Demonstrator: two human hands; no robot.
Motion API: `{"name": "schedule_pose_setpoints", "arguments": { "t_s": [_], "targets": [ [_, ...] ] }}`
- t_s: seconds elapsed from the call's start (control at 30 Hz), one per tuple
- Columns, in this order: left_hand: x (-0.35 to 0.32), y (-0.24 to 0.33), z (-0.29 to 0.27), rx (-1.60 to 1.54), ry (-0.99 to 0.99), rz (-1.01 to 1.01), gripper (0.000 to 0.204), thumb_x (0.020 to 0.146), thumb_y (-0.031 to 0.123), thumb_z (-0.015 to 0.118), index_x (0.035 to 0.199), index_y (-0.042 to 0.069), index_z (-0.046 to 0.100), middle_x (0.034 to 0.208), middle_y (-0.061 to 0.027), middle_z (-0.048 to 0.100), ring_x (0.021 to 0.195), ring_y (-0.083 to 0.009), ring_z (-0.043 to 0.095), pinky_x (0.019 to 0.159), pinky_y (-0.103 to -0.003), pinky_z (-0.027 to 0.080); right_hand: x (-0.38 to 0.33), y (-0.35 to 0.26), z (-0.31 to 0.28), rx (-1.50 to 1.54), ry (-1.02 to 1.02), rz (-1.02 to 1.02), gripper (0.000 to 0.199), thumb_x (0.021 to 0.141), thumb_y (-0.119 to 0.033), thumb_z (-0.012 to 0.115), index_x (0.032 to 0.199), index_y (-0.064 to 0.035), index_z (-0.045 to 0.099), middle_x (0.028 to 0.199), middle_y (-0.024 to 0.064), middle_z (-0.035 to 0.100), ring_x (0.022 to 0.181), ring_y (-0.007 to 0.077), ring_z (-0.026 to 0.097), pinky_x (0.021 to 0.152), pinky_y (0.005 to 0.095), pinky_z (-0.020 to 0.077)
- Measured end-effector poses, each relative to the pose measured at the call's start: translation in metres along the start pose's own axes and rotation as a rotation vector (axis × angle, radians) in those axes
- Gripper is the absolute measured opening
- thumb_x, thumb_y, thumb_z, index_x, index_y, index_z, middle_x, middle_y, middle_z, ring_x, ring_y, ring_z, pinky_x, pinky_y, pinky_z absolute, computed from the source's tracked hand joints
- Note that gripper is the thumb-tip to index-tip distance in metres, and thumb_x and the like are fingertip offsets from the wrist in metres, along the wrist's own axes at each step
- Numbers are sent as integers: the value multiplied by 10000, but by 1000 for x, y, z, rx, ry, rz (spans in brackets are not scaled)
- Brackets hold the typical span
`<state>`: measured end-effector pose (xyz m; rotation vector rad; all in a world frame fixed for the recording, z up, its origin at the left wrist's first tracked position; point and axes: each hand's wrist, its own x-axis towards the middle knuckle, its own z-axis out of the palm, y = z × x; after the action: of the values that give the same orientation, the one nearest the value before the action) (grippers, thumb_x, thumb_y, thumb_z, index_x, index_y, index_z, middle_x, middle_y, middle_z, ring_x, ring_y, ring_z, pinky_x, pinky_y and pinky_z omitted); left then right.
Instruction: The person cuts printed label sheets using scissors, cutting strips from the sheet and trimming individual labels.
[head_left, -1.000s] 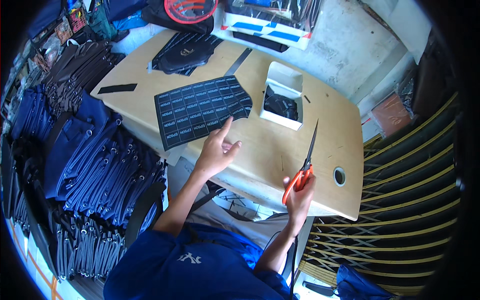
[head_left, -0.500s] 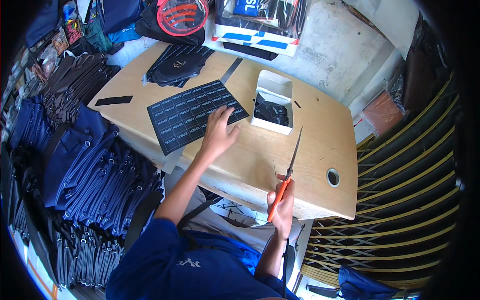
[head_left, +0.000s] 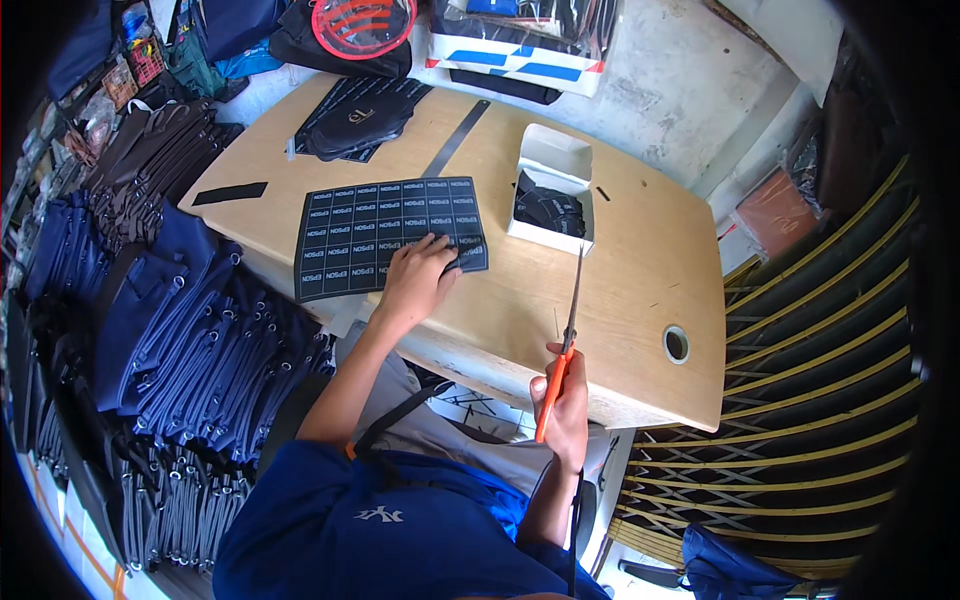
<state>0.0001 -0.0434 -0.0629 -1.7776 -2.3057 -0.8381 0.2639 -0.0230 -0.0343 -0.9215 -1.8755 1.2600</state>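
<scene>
Currently the left hand [head_left: 415,280] rests flat, fingers spread, on the black label sheet [head_left: 385,235] lying on the wooden table [head_left: 640,260], while the right hand [head_left: 568,400] grips orange-handled scissors [head_left: 560,355], blades closed.

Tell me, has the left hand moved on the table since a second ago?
Yes. The left hand slid from the bare wood onto the near right corner of the black label sheet.

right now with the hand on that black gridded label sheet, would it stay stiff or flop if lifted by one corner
The black label sheet probably flops: it lies thin and flat on the wooden table, its near left corner hanging past the edge. It looks light, so the left hand pressing its right corner likely keeps it from sliding.
</scene>
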Motion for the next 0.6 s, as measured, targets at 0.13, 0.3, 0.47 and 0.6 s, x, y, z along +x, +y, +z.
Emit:
{"name": "schedule_pose_setpoints", "arguments": {
  "t_s": [0.13,0.3,0.47,0.6],
  "targets": [
    [-31,13,-27,-51,-68,49,384,822,234,634,1143,26,600,1273,-181,518,1242,-322,434,1024,-445,318,-6,8,11,240,-227,-68,695,867,-561,500,1141,71,413,669,-3,353,594,94,386,538,249,351],
    [-65,28,-43,-115,-142,124,415,811,265,648,1140,16,594,1309,-196,471,1241,-324,422,1032,-472,301,-17,16,31,460,-305,60,716,906,-605,345,1126,72,422,667,6,385,578,89,382,508,247,318],
    [-91,50,-53,-217,18,174,304,777,189,704,1008,12,618,1065,-141,594,939,-259,592,830,-359,460,-22,19,33,340,-317,54,695,918,-596,312,1117,57,446,673,37,484,548,94,427,508,247,347],
    [-124,48,-21,-752,-105,-277,164,851,159,652,875,10,588,786,-72,614,678,-115,574,637,-233,457,-25,21,31,340,-328,68,675,923,-591,312,1164,28,433,714,50,497,553,82,412,511,233,335]
  ]
}}
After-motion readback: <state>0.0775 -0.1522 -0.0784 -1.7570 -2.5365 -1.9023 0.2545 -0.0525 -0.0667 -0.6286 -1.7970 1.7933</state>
